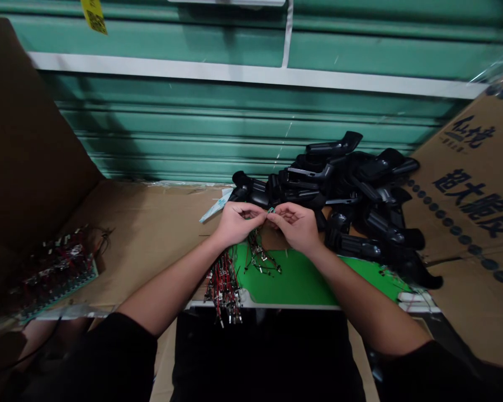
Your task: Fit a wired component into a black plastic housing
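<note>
My left hand [238, 223] and my right hand [297, 224] meet at the middle of the table, both closed in a pinch. Between their fingertips is a small green piece with pale marks, which looks like a circuit board [270, 210]. Just below the hands, a small cluster of wired parts [262, 259] lies on a green mat [295, 282]. Beside it, under my left wrist, a thicker bundle of red and black wires with metal ends [224, 287] hangs over the table's front edge.
Black curved plastic housings [318, 178] are heaped behind and right of my hands. More red-wired boards [58, 268] lie at the left. A printed cardboard box [465, 195] stands on the right, a cardboard panel [29, 111] on the left. Behind rises a green slatted wall [171, 128].
</note>
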